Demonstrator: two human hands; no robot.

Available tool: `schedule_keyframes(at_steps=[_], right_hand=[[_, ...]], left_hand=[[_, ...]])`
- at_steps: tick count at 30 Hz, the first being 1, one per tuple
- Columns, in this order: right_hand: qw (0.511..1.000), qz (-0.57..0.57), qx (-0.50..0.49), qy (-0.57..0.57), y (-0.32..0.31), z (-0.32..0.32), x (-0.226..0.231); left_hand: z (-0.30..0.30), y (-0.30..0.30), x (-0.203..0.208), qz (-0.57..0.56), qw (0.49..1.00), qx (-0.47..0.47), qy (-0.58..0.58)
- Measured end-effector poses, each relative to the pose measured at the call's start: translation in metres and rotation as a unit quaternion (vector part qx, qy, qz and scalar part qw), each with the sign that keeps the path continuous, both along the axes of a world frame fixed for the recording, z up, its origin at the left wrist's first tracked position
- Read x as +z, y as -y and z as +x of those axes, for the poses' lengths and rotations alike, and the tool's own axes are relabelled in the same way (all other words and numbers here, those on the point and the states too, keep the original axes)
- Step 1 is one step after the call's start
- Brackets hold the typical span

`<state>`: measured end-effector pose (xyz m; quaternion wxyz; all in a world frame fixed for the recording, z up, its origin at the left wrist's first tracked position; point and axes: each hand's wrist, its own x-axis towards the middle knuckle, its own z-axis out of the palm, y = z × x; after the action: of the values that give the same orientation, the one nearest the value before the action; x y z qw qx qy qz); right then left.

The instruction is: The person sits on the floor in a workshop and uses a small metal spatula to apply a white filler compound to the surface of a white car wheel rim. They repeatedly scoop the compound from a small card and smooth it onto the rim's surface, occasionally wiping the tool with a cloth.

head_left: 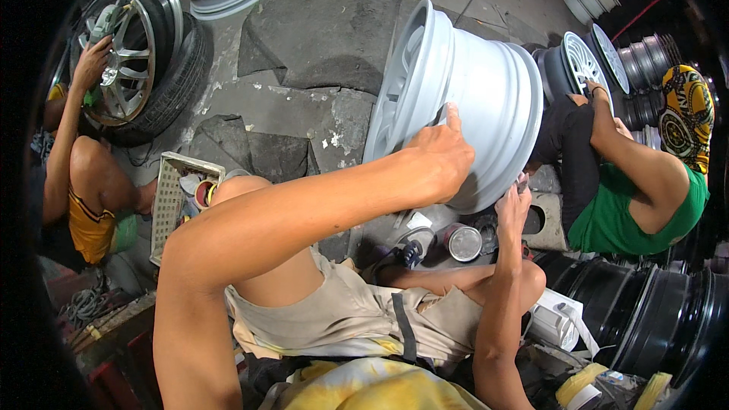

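A light grey wheel rim [486, 76] stands tilted in front of me, its spoked face turned to the left. My left hand [444, 156] presses on its smooth barrel, index finger stretched along the surface and the other fingers curled under. A small dark edge shows beside that finger; what the hand holds, if anything, is hidden. At the rim's lower right edge, my right hand [514, 209] has its fingers closed on the lip. Below the rim sits a round can [462, 242] with a pale top, near my shoe [412, 249].
A plastic crate [161, 209] with tape and small items stands left of my knee. At left, a person's hand [91, 64] holds a power tool against a spoked wheel [137, 68]. A person in green [630, 212] handles another rim at right. Black rims [653, 311] lie lower right.
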<state>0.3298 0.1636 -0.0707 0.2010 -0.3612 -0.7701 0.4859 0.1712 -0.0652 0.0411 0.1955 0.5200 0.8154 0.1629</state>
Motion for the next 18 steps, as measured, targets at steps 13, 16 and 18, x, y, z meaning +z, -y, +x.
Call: schedule_keyframes(at_steps=[13,16,18], right_hand=[[0.998,0.015,-0.005,-0.062,0.003,-0.003,0.002],[0.998,0.027,-0.048,-0.040,0.009,-0.008,0.029],[0.997,0.005,-0.010,-0.072,0.001,-0.007,0.036]], left_hand=[[-0.003,-0.001,0.000,0.040,0.999,0.014,0.009],[-0.046,0.013,0.014,0.188,0.975,0.035,0.116],[-0.078,0.021,0.010,0.300,0.937,0.106,0.143]])
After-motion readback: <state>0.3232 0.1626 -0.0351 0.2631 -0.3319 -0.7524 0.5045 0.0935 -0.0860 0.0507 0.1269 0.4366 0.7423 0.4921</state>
